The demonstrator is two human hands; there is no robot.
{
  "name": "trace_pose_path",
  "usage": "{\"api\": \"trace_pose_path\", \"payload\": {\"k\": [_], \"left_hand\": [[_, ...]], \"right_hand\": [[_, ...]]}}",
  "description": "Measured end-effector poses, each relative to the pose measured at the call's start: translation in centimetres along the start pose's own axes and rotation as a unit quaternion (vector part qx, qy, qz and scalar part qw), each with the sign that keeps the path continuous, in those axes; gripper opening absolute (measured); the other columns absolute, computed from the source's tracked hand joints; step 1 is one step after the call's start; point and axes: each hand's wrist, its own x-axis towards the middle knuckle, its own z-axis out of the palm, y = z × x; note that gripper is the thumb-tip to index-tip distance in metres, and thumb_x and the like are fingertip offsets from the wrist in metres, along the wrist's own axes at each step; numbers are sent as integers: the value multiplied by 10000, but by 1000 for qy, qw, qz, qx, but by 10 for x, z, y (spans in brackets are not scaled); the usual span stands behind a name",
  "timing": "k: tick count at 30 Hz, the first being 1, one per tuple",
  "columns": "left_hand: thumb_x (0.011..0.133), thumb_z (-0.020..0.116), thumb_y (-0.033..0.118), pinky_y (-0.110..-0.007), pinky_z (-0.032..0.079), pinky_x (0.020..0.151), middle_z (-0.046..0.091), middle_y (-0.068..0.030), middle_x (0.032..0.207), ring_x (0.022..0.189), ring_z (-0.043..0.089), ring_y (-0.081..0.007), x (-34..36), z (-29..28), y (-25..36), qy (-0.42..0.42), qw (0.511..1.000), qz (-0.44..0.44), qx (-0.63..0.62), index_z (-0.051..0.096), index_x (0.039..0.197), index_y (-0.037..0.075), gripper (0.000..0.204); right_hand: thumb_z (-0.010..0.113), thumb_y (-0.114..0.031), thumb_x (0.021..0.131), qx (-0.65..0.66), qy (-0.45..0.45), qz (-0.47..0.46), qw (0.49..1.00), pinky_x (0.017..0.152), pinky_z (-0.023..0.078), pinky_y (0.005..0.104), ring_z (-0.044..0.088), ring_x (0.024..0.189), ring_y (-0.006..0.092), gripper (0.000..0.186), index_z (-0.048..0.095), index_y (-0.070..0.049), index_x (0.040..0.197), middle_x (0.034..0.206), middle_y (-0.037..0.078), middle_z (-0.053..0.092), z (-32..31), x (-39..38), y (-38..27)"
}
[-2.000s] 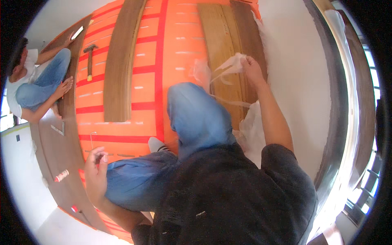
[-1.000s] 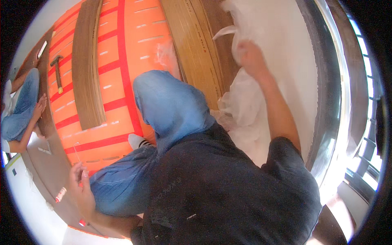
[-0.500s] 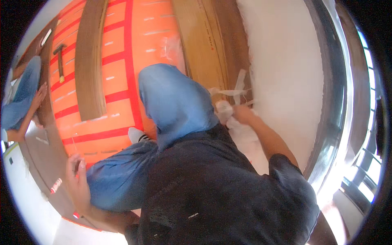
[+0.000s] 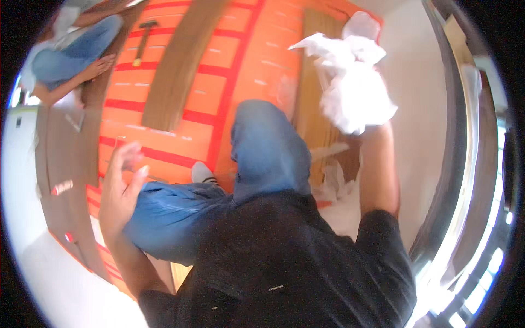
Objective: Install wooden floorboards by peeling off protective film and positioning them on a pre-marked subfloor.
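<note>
My right arm reaches forward and carries a bunch of crumpled white tissues or wipes [image 4: 355,101] above the wood planks [image 4: 317,126]. The white wad hides most of my right hand [image 4: 377,131], so its fingers do not show. At the far end of the wad is a rounded white piece with a reddish edge [image 4: 361,26], too blurred to name. Beside my bent left knee, my left hand [image 4: 123,183] is raised with thumb and fingers apart, holding nothing. Below the wad, more crumpled white scraps [image 4: 334,183] lie by the planks' near end.
Orange underlay sheet [image 4: 169,145] with red lines covers the floor ahead. On it lie a long brown plank [image 4: 183,65] and a hammer [image 4: 143,45]. Another person's hand [image 4: 98,66] rests at the far left. A white-and-red tube [image 4: 62,187] lies on brown flooring; a pale wall runs along the right.
My right hand has swung up and forward from the planks' near end with the white wad. My left hand has lifted slightly with its fingers spreading, and the view has shifted left.
</note>
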Motion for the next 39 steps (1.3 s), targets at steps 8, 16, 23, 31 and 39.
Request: {"api": "trace_pose_path", "payload": {"k": [8,16,23,31,39], "left_hand": [[972,681,500,-324,475,885,603,-43,1167,1082,576,-151,57,33,70,-135,899,144,-391,586,1243,60,525],[1049,606,425,-303,503,771,637,-15,1046,924,597,-108,90,44,62,94,729,94,-671,609,1178,64,383],[1036,585,510,-321,543,827,700,-80,1037,930,652,-145,95,6,47,210,815,25,-540,647,1159,27,502],[1037,535,505,-431,568,749,725,-128,888,842,721,-269,95,0,37,88,955,153,-238,677,1045,59,468],[960,600,556,-518,413,855,616,-193,1045,954,556,-389,85,32,58,320,864,389,6,637,1054,30,535]], "right_hand": [[567,-323,1037,-382,-203,-484,761,979,500,476,610,1157,290,409,558,-35,1328,1251,164,628,177,75,194],[635,-125,785,-707,-134,-566,402,1003,371,629,565,1162,437,526,613,11,1293,1291,240,594,228,68,232],[606,-159,997,-435,-349,-280,781,1105,400,519,558,1253,359,385,582,-1,1347,1366,204,585,204,80,232],[442,-472,1090,-141,-159,-275,938,1149,388,473,509,1342,317,553,523,-46,1434,1492,153,513,207,117,188],[361,-574,1085,-64,-186,-128,972,1196,333,431,457,1398,274,697,356,-57,1554,1520,107,476,247,65,257]]}}
